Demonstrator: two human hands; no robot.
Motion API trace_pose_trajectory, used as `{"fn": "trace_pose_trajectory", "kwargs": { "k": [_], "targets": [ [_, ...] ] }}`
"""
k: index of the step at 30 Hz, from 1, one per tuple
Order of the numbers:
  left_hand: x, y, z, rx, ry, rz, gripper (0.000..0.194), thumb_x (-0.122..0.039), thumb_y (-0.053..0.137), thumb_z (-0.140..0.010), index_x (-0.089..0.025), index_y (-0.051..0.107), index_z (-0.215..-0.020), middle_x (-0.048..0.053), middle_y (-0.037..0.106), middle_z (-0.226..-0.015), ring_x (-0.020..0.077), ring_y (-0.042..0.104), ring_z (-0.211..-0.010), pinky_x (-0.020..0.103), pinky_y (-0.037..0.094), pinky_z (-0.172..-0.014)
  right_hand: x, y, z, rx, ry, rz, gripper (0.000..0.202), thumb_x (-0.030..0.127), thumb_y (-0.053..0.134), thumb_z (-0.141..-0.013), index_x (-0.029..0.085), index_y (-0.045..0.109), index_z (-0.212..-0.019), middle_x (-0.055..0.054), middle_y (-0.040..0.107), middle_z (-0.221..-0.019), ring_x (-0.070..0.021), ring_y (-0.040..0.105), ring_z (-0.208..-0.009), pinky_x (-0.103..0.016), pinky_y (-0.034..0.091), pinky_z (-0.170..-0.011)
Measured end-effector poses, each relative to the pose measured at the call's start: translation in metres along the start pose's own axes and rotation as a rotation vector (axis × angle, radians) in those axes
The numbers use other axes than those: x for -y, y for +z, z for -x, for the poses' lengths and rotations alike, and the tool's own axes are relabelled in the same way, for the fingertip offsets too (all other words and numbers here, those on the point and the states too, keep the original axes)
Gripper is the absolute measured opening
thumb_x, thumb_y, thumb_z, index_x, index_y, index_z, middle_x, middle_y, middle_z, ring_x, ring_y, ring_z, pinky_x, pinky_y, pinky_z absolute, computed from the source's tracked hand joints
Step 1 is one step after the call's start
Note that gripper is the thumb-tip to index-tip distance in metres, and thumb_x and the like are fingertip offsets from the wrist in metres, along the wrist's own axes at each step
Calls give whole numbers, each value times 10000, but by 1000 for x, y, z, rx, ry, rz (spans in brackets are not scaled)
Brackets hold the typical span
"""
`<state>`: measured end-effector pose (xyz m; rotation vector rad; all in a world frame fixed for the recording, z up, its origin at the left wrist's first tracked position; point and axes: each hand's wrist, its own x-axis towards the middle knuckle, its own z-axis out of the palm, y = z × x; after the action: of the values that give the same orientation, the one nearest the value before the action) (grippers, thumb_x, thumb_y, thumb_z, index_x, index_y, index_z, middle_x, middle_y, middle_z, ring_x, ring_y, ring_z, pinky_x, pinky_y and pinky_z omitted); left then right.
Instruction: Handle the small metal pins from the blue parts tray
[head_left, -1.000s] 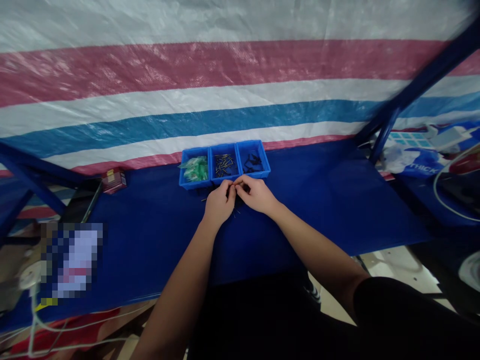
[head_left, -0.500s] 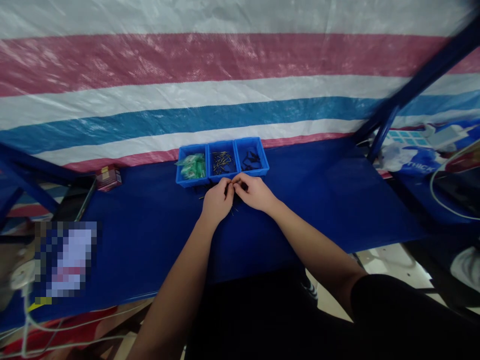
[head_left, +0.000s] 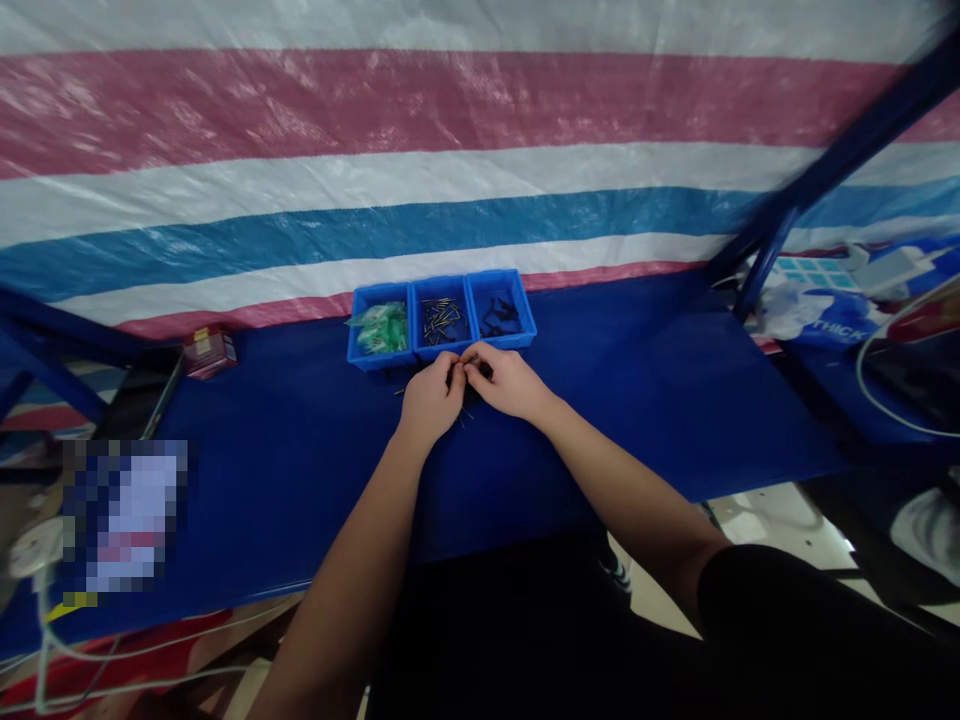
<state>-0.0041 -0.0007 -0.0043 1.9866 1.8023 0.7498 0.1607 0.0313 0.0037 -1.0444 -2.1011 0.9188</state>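
Note:
My left hand and my right hand meet fingertip to fingertip on the blue table, pinching a small part too tiny to make out. Just beyond them stand three joined blue bins. The left bin holds green pieces, the middle bin holds thin dark pins, and the right bin holds black parts. A few loose pins lie on the cloth beside my hands.
A striped tarp hangs behind the table. A small red box sits at the back left. Blue frame posts rise at the right, with bags and a white cable beyond them. Cables hang at the lower left.
My hands stay joined at the fingertips with only slight finger motion. The view has tilted a little, so everything sits slightly higher and to the left.

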Motion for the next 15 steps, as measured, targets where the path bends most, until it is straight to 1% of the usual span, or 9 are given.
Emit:
{"fn": "trace_pose_trajectory", "kwargs": {
  "k": [4, 15],
  "targets": [
    [0, -1, 0, -5, -2, -8, 292, -375, 395, -985, -205, 625, -1043, 59, 718, -861, 205, 663, -795, 301, 441, -691, 1, -1, 0, 14, -6, -5, 179, 232, 508, -923, 192, 609, -1065, -1, 683, -817, -97, 534, -613, -240, 397, -639],
    [1, 0, 0, 6, 8, -3, 282, -367, 400, -986, -207, 624, -1048, 60, 714, -878, 203, 659, -805, 298, 446, -711, -1, -2, 0, 36, -26, 5, 171, 246, 502, -929, 200, 586, -1070, -4, 686, -843, -104, 563, -648, -241, 392, -639]
  ]
}}
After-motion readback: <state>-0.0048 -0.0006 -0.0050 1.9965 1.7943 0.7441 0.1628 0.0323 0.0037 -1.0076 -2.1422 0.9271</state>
